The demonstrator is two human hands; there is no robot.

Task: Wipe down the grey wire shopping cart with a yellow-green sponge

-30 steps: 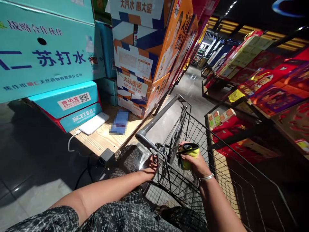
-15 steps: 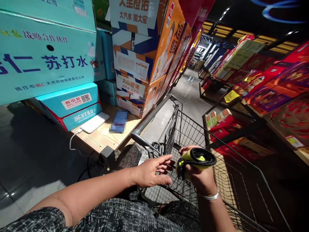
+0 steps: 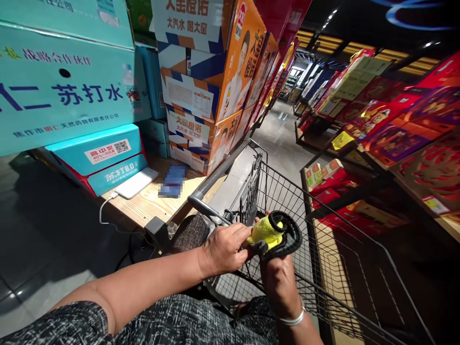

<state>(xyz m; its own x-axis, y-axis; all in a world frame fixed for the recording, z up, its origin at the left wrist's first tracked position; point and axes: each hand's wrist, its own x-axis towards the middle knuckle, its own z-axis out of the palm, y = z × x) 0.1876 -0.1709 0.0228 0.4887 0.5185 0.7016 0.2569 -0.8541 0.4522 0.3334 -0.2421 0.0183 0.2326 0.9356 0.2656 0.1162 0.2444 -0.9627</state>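
Observation:
A rolled cloth (image 3: pixel 266 232), yellow on one face and grey on the other with a black edge, is held between my two hands above the shopping cart. My left hand (image 3: pixel 225 247) pinches its yellow end from the left. My right hand (image 3: pixel 278 273), with a bangle at the wrist, grips the roll from below near its loosely coiled grey end. Part of the right hand's fingers is hidden behind the cloth.
A wire shopping cart (image 3: pixel 287 191) stands right in front of me. On the left, a wooden shelf (image 3: pixel 151 203) carries a white power bank (image 3: pixel 138 183), a blurred blue item (image 3: pixel 172 181), teal cartons (image 3: pixel 72 86) and orange cartons (image 3: pixel 230 91). Red gift boxes (image 3: pixel 402 129) line the right.
My left hand has closed from an open pose onto the cloth. My right hand has brought the cloth left, and the roll has turned and loosened a little.

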